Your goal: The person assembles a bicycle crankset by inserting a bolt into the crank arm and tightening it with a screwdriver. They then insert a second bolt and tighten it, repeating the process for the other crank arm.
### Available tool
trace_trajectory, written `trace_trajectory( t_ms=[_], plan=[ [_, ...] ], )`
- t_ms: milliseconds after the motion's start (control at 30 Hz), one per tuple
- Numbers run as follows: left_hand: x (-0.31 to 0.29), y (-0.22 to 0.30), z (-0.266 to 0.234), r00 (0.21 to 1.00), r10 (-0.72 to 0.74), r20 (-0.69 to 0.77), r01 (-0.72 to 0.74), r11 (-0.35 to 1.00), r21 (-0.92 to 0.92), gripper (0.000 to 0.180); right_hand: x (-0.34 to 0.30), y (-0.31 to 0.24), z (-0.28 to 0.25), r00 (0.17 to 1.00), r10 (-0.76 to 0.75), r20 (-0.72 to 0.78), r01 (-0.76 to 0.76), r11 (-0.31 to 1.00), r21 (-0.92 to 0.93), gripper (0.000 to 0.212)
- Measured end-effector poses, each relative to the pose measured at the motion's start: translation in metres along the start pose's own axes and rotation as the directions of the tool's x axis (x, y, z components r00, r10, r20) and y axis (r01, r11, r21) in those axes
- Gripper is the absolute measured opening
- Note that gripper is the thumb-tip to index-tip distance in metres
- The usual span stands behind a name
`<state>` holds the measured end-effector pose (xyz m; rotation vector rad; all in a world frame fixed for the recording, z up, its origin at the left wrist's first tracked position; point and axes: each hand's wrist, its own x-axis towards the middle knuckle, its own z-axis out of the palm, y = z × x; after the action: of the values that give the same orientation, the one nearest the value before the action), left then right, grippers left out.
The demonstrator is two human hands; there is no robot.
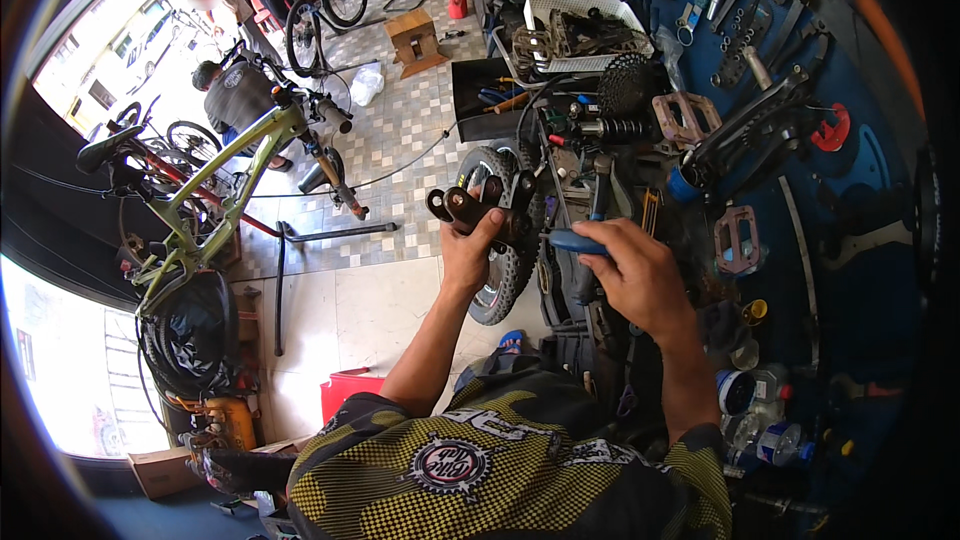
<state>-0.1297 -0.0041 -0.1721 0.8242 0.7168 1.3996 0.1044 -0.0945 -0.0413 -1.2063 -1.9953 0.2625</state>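
Observation:
My left hand point(466, 258) is closed around a dark metal bike linkage point(462, 208) with round eyes at its ends, held up at chest height over the floor. In my right hand point(640, 278) is a blue-handled tool point(577, 243), perhaps a screwdriver, pointing left at the linkage. Its tip is close to the part; whether they touch I cannot tell. Behind the linkage shows a bike wheel with a knobby tyre point(508, 290). The workbench, crowded with tools and parts, runs beneath my right hand.
A white basket point(640, 12) of parts, a black tool tray point(478, 125), a cassette point(627, 85) and pedals point(686, 118) fill the bench. Left stands a green bike frame point(240, 155) on a stand point(279, 290). A crouching person point(238, 95) and a wooden stool point(413, 40) are farther off.

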Motion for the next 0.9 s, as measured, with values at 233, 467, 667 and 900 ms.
trace_trajectory(
  t_ms=[233, 467, 667, 900],
  plan=[
    [-0.005, 0.021, 0.015, 0.992, 0.126, 0.025, -0.128, 0.977, 0.171, 0.074, 0.006, 0.001, 0.016, 0.993, -0.118, -0.025, 0.113, 0.983, -0.145, 0.042],
    [0.002, 0.021, 0.0, 0.958, 0.269, 0.101, -0.287, 0.874, 0.391, 0.054, 0.012, 0.003, 0.014, 0.946, -0.325, 0.006, 0.307, 0.886, -0.347, 0.04],
    [0.003, 0.024, 0.011, 0.96, 0.263, 0.095, -0.28, 0.908, 0.312, 0.06, 0.014, 0.002, 0.021, 0.968, -0.244, 0.057, 0.25, 0.924, -0.288, 0.036],
    [0.017, 0.025, 0.017, 0.852, 0.462, 0.248, -0.505, 0.597, 0.623, 0.059, 0.003, 0.034, 0.032, 0.867, 0.432, 0.247, -0.491, 0.661, 0.567, 0.023]
  ],
)
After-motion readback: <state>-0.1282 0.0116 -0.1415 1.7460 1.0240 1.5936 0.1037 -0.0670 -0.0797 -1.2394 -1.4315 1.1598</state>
